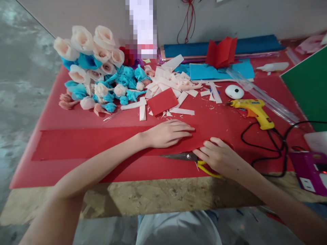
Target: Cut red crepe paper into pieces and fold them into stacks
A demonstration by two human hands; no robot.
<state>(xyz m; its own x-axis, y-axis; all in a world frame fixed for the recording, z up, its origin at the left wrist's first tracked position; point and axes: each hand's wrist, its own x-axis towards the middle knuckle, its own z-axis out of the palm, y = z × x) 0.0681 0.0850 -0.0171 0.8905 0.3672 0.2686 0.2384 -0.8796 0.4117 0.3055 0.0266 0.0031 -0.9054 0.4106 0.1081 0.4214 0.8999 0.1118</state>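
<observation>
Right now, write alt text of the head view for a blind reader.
The left hand lies flat on a long red strip; the right hand, by the strip's right end, partly covers yellow-handled scissors. Beyond lie paper flowers, scraps and a glue gun.

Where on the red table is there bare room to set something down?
Two patches look free: front centre, between the left forearm, scissors and wooden edge; and far left, between the flowers and long red paper. It's crowded behind the hands, with flowers and scraps, and at right around the glue gun and cable.
</observation>
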